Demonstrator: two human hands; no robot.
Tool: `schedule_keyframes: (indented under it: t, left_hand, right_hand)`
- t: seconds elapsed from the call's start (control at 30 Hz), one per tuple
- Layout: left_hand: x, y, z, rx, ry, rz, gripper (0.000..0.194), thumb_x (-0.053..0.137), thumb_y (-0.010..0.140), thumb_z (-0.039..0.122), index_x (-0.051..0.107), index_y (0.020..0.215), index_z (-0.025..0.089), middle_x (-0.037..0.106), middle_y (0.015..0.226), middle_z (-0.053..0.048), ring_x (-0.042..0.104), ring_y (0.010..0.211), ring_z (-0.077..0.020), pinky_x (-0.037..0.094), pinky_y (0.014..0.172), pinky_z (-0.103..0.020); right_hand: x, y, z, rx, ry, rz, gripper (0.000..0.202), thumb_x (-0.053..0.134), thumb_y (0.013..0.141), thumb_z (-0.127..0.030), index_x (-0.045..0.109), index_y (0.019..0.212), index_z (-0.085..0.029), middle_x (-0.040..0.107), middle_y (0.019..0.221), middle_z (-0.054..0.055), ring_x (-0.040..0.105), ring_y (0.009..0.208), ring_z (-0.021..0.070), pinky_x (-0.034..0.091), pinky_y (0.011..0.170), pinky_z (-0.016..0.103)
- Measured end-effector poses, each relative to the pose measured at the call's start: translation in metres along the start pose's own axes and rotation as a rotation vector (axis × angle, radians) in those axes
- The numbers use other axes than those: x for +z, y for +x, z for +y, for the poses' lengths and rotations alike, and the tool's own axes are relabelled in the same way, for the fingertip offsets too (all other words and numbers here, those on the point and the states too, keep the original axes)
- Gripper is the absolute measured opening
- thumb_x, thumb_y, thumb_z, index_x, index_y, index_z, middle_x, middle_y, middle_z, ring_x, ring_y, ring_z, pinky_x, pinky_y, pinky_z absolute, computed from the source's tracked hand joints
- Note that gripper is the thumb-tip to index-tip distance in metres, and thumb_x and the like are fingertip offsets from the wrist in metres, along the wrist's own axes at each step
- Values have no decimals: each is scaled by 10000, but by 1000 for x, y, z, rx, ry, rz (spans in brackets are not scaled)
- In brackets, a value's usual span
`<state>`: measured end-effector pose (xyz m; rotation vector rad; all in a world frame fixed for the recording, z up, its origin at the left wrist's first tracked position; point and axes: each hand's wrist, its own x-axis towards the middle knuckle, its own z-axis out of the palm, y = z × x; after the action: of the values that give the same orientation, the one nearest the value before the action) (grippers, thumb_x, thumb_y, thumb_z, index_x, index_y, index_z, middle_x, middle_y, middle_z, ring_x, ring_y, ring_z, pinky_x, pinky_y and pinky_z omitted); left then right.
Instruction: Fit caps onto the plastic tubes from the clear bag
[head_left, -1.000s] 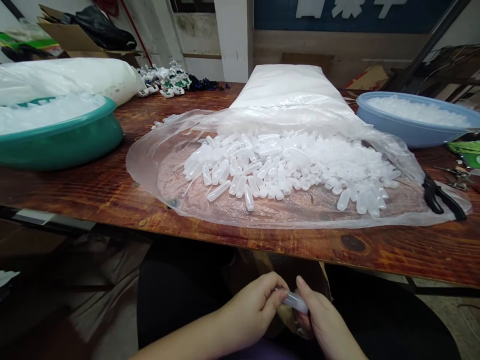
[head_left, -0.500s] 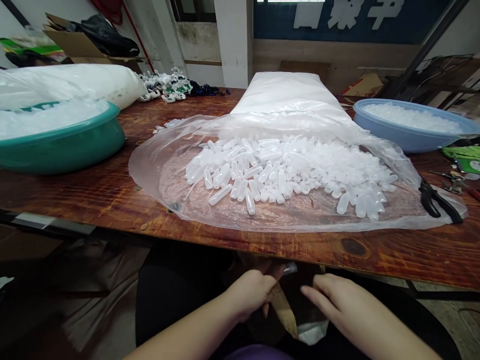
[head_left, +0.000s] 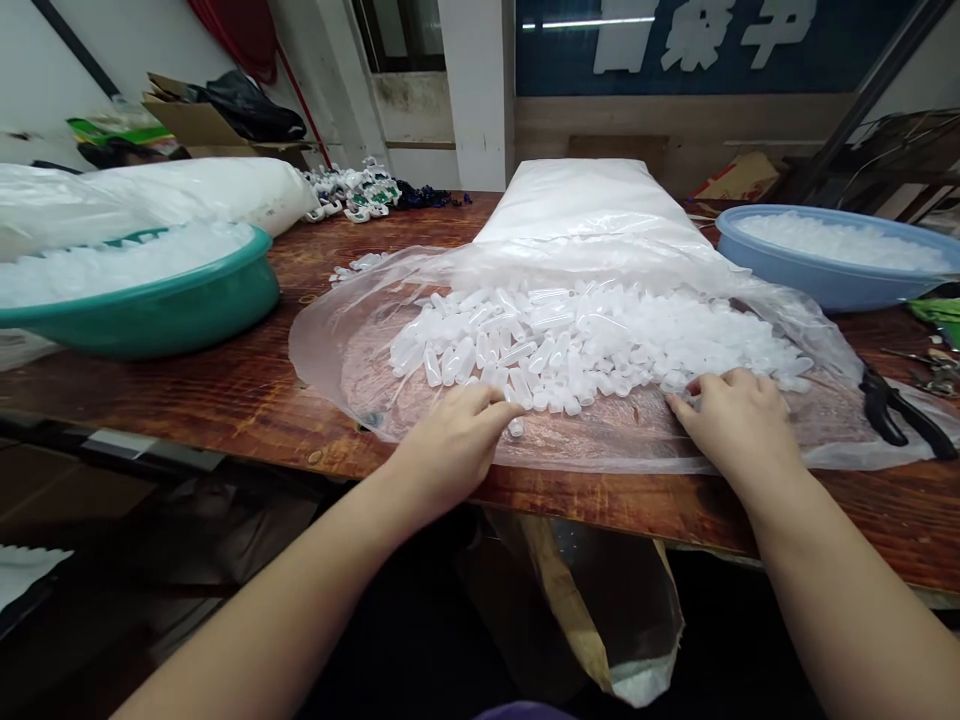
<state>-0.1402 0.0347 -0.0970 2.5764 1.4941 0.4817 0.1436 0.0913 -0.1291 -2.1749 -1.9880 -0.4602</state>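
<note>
A heap of small translucent white plastic tubes (head_left: pixel 555 340) lies on the spread mouth of a clear plastic bag (head_left: pixel 600 450). At the heap's front left edge is my left hand (head_left: pixel 457 435), fingers curled in around one tube, whose end (head_left: pixel 516 427) shows below the thumb. My right hand (head_left: pixel 739 425) rests over the front right of the heap; its thumb and fingers close around a tube, mostly hidden by the hand. Below the table edge, between my legs, an open brown paper-like sack (head_left: pixel 566 590) with a pale inside hangs.
A green basin (head_left: pixel 187 295) of tubes stands left, a blue basin (head_left: pixel 832 275) of them right. Behind the heap lies the full white bag (head_left: pixel 577 195). Black-handled pliers (head_left: pixel 900 410) lie at the right. White and green parts (head_left: pixel 356 190) sit at the back left.
Both hands have risen from the sack below the table edge to the heap of tubes, moving apart, left and right. The view has shifted slightly.
</note>
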Motion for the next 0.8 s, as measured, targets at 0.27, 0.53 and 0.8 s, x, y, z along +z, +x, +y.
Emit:
schedule_keyframes:
  t: [0.27,0.53,0.8]
  left_hand:
    - [13,24,-11,129,400,-115,212,459,833,78,595,988,126,500,1155,-138,474,1033,-254,421,878,-398]
    - [32,-10,18,335,-31,82,220,345,921,146,516,1057,118,598,1020,-102,508,1006,-211,397,904,-352]
    - [26,-41,43,212,-591,-148,244,355,927,191,477,1138,181,584,990,-68,550,878,-146,459,785,-242]
  right_hand:
    - [-30,-46,-10,-66,744,44,219,512,828,-333,577,998,-211,613,834,38,586,667,169,477,636,284]
    - [-37,-106,-35,-419,975,-86,306,431,908,-256,459,1212,-225,605,988,69,606,865,173,519,740,277]
    - [-41,-128,-24,-709,1021,31,355,446,905,-171,494,1237,-289,641,1071,52,625,968,179,522,815,243]
